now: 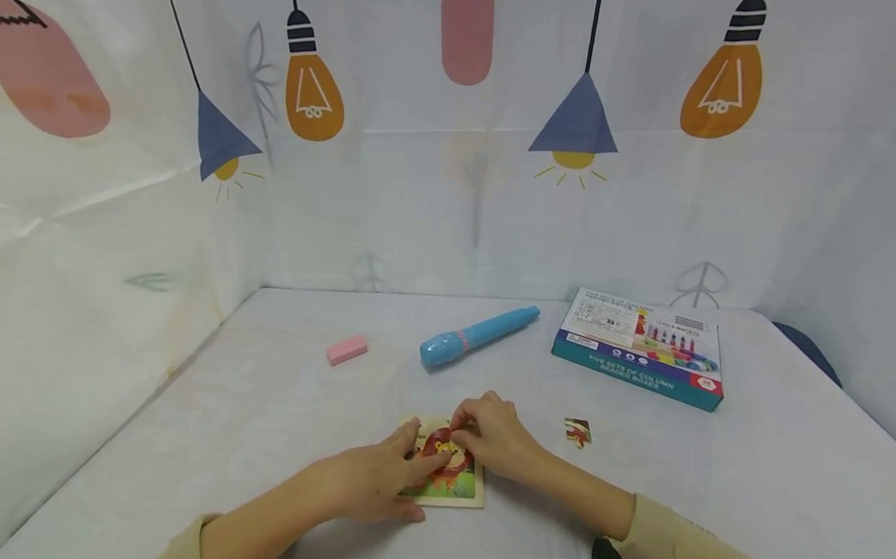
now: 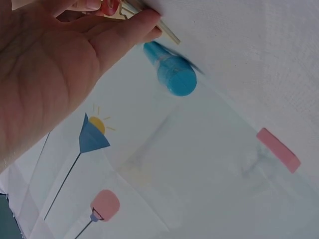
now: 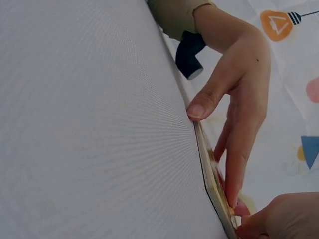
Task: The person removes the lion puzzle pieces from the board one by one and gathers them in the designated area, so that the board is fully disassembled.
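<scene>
A small wooden picture puzzle [image 1: 460, 490] with a lion on it lies flat on the table in front of the person. The left hand [image 1: 379, 477] rests over its left side, fingers spread and straight across the picture, thumb at the near edge. From the right, the right hand [image 1: 497, 436] pinches a puzzle piece [image 2: 110, 6] between thumb and forefinger at the upper right part of the picture; the fingers cover most of the piece. Another puzzle piece [image 1: 578, 433], brown and green, lies on the table to the right of the right hand.
Behind the puzzle lies a blue microphone-shaped thing [image 1: 479, 337], with a pink block [image 1: 347, 350] to its left. A flat teal and white box [image 1: 640, 346] lies at the back right. A white curtain with printed lamps [image 1: 582, 123] hangs behind the table.
</scene>
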`<state>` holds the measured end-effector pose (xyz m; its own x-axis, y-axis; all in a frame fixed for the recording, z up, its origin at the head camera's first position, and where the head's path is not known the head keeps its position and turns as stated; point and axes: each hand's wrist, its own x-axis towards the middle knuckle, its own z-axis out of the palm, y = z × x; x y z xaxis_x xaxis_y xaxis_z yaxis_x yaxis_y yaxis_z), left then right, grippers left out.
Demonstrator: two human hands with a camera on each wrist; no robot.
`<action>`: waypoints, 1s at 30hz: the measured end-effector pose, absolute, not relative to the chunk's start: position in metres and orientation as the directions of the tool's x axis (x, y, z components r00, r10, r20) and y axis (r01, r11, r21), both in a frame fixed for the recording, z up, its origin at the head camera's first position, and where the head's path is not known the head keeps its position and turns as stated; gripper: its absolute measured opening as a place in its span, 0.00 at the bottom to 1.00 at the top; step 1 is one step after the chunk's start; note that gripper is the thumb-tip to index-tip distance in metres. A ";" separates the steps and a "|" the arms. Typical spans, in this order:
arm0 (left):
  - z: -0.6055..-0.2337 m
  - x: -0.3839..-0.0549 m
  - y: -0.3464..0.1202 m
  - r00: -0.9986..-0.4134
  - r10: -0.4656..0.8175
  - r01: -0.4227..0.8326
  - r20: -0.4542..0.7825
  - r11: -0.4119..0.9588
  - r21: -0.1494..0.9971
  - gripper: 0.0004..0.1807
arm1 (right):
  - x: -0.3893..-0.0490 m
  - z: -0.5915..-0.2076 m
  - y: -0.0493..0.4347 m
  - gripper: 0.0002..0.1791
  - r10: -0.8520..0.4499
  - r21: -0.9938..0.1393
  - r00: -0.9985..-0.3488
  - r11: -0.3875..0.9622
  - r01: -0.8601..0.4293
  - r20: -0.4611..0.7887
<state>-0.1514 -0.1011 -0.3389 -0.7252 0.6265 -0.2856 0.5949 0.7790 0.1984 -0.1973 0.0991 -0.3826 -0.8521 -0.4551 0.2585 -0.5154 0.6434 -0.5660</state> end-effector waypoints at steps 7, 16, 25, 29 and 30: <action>-0.336 -0.151 -0.102 -0.729 0.618 0.595 -0.294 0.784 0.174 0.35 | -0.198 -0.378 0.100 0.05 -0.470 -0.610 -0.857 0.622 -0.491 0.211; -0.335 -0.154 -0.103 -0.723 0.620 0.605 -0.307 0.781 0.152 0.35 | -0.198 -0.378 0.101 0.05 -0.484 -0.635 -0.850 0.594 -0.495 0.209; -0.335 -0.154 -0.103 -0.727 0.616 0.602 -0.305 0.784 0.149 0.35 | -0.200 -0.377 0.103 0.04 -0.514 -0.685 -0.838 0.545 -0.484 0.183; -0.335 -0.153 -0.103 -0.729 0.616 0.603 -0.300 0.784 0.145 0.35 | -0.199 -0.377 0.103 0.04 -0.514 -0.690 -0.840 0.546 -0.475 0.172; -0.335 -0.152 -0.103 -0.729 0.616 0.604 -0.298 0.784 0.145 0.35 | -0.199 -0.377 0.103 0.04 -0.514 -0.691 -0.841 0.546 -0.473 0.170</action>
<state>-0.1525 -0.1026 -0.3347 -0.7289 0.6162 -0.2983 0.6035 0.7841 0.1449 -0.1991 0.1029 -0.3770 -0.8407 -0.5142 0.1697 -0.4735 0.5461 -0.6911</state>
